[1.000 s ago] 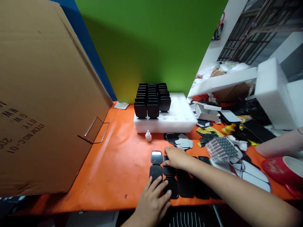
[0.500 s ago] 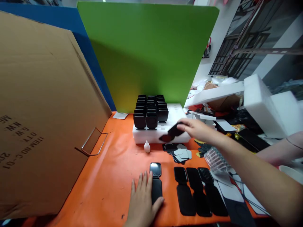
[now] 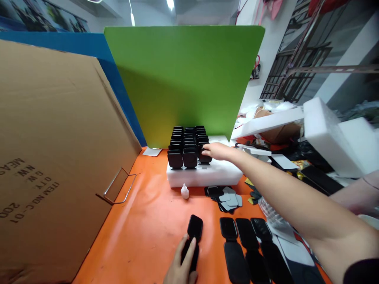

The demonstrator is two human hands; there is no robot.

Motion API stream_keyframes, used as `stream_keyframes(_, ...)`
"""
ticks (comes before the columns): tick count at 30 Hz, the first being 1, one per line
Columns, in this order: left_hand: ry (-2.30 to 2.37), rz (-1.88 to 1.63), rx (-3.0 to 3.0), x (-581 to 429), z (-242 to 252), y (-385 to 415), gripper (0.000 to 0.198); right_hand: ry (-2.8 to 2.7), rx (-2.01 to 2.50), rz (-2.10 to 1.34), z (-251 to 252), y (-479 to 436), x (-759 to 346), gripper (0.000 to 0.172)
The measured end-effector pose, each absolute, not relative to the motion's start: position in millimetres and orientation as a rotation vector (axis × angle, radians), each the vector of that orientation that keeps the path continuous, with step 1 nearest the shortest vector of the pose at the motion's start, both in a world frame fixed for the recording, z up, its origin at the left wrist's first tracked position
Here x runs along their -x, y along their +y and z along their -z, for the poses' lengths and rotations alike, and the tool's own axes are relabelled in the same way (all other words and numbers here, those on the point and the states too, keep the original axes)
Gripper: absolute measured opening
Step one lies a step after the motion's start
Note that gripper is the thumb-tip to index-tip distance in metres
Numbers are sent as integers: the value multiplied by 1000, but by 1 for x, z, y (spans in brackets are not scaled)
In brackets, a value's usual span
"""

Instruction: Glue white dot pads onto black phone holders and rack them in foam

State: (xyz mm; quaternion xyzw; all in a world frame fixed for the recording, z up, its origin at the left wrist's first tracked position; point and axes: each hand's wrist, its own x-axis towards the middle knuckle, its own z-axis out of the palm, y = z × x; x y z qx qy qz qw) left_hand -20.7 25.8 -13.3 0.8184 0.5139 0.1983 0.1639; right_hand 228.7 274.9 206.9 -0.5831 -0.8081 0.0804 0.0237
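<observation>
Your left hand (image 3: 181, 268) is gripping a hinged black piece (image 3: 195, 228), the orange tabletop (image 3: 154, 228) stretching leftward to the cardboard box (image 3: 59, 157). Your right hand (image 3: 219, 151) is touching a front black piece (image 3: 205, 158) on the foam block (image 3: 204, 180); whether it's grasping, I cannot tell.

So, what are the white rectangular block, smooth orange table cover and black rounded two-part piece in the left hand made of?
White block: likely foam, from its matte, softly shaded sides. Orange cover: probably vinyl, smooth with glossy highlights. Black piece: perhaps plastic, smooth and dark; metal possible.
</observation>
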Motion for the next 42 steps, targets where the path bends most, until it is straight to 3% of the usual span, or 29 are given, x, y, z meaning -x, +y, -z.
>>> stream_keyframes(5,1486,-808,-2252,28,-5,34,55,-2234,1724,39,-192,212,-212,31)
stream_keyframes(10,1146,-1166,-2289,15,-60,66,48,-2653,1083,-884,-166,113,-188,32)
stream_keyframes(12,1012,-1257,-2379,4,-80,79,52,-2512,1105,-998,-159,101,-186,22)
stream_keyframes(15,1108,-1340,-2399,-7,-95,91,56,-2121,1257,-925,-161,125,-198,22)
stream_keyframes(19,1310,-1100,-2340,-7,-79,91,43,-1661,1435,-680,-172,187,-222,22)
stream_keyframes(26,1246,-714,-2320,1,-12,64,34,-1656,1477,-702,-158,229,-229,17)
stream_keyframes(34,1263,-643,-2253,-7,-15,56,28,-1665,1610,-806,-127,236,-225,21)
stream_keyframes(39,1175,-530,-2262,-29,-23,62,35,-1617,1667,-447,-129,192,-238,37)
stream_keyframes(42,1067,-410,-2326,-54,-25,72,55,-1623,1781,-519,-123,130,-263,38)
